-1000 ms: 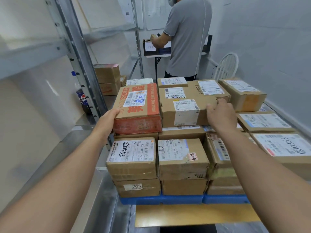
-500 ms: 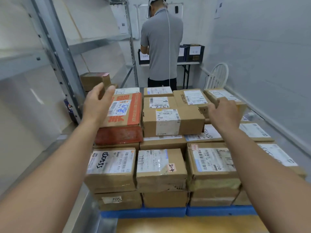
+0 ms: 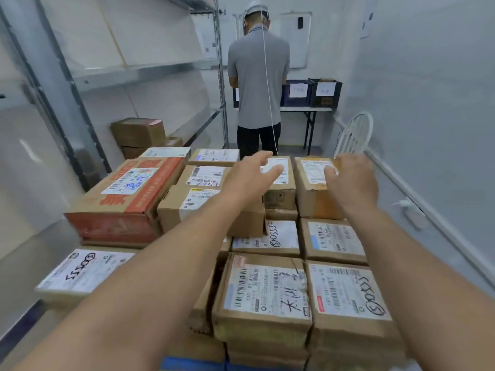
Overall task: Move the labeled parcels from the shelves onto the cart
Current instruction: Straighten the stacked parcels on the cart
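Several labelled cardboard parcels are stacked on a cart whose blue edge (image 3: 187, 364) shows at the bottom. A red and brown parcel (image 3: 126, 199) lies on top at the left, with a plain brown parcel (image 3: 187, 207) beside it. My left hand (image 3: 249, 178) hovers with spread fingers above the far middle parcels, holding nothing. My right hand (image 3: 351, 183) reaches with relaxed fingers over the far right parcel (image 3: 313, 183), apparently just above its top. Two more brown parcels (image 3: 139, 132) sit on a low shelf at the left.
A metal shelving rack (image 3: 80, 103) runs along the left. A person in a grey shirt (image 3: 258, 76) stands ahead at a folding table (image 3: 305, 109) with dark crates. A white chair (image 3: 353, 135) stands by the right wall.
My left hand has left the red parcel's side and swung right over the middle parcels. My right hand lifted off the brown parcel and moved toward the far right parcel. The view shifted forward.
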`<state>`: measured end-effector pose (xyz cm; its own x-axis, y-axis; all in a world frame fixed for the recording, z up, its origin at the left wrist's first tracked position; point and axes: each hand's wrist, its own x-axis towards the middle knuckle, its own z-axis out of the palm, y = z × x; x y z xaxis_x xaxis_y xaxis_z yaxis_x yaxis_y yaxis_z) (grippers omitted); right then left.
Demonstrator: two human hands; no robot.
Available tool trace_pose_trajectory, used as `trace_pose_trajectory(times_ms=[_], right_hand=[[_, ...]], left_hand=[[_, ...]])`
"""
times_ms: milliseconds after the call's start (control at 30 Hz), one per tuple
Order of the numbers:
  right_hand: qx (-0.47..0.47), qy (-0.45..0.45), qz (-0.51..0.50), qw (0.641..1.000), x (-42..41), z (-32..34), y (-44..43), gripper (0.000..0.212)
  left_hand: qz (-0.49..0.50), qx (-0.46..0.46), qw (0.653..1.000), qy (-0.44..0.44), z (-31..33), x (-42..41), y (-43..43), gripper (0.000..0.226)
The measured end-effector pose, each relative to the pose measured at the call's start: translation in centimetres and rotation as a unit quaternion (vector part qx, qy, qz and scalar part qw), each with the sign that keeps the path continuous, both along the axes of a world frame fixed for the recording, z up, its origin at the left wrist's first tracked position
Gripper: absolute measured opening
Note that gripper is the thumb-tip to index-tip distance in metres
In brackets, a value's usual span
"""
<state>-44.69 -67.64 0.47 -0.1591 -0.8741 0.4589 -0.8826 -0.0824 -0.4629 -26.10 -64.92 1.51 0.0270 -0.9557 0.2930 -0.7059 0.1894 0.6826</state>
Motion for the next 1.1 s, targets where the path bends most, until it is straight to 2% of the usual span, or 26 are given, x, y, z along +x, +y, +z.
trace_pose_trajectory(times_ms=[267, 367, 500, 900, 1100], right_hand=[[0.086, -0.031, 0.026, 0.996, -3.8, -1.5, -2.9, 0.042], [0.126, -0.066, 0.037, 0.989, -4.4, -2.0, -3.5, 0.039], [0.171, -0.105, 0.064, 0.978, -4.6, -2.7, -4.0, 0.033], [0.157, -0.098, 0.092, 0.978, -3.8, -3.0, -3.7, 0.028], [0.168, -0.084, 0.087, 0.978, -4.0, -3.3, -3.5, 0.033]], left_hand=[[-0.013, 0.075, 0.992, -0.100, -0.7, -5.7, -2.2, 0.055], [-0.035, 0.098, 0.988, -0.115, -1.4, -6.3, -2.4, 0.050], [-0.038, 0.123, 0.982, -0.139, -1.8, -6.4, -2.5, 0.054], [-0.043, 0.116, 0.983, -0.133, -0.7, -6.1, -1.4, 0.034], [-0.057, 0.127, 0.979, -0.151, -0.9, -5.9, -1.2, 0.044]])
